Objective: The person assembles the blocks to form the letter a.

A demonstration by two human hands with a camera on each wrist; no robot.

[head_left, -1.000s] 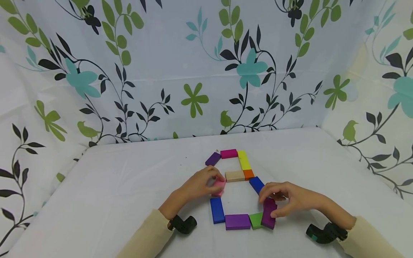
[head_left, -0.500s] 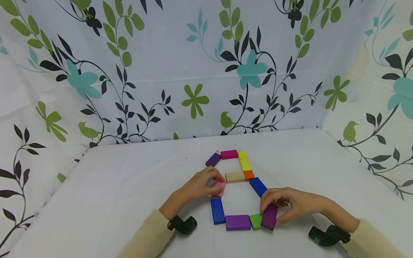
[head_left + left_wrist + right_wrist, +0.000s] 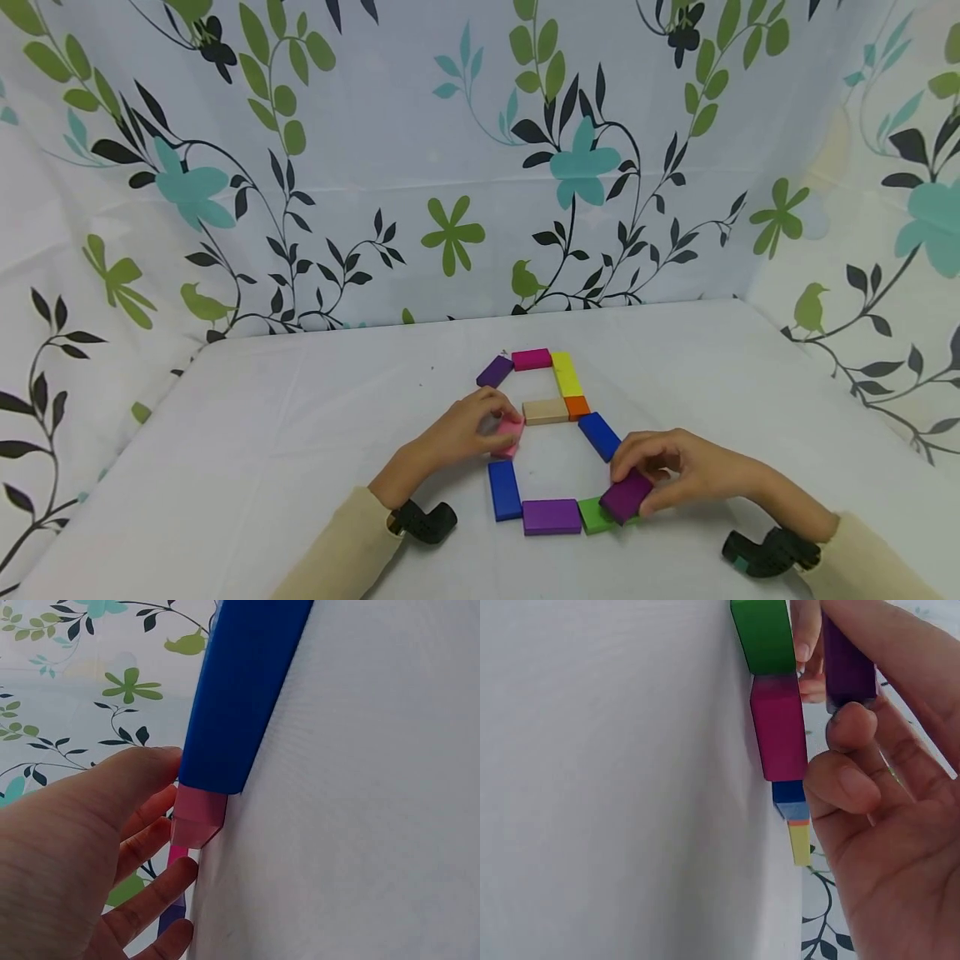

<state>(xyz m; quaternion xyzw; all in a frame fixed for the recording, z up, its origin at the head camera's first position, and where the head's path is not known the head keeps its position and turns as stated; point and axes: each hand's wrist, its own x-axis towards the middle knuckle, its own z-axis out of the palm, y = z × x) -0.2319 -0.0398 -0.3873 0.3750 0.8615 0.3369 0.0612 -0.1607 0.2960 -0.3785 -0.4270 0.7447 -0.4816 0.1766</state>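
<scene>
My left hand pinches a pink block on the left side of a ring of coloured blocks. In the left wrist view, the pink block meets the end of a blue block. My right hand holds a dark purple block between thumb and fingers, overlapping the green block from the head. Seen from the right wrist, this purple block is raised off the table, beside the green block and a magenta block lying there.
Beyond the hands, a tan block, an orange block, a yellow block, a pink-red block and a purple block form a smaller outline. Another purple block lies in front. A patterned curtain stands behind the white table.
My right hand has shifted slightly toward the front right, and the dark purple block has turned from nearly lengthwise to slanted. The left hand stays on the pink block.
</scene>
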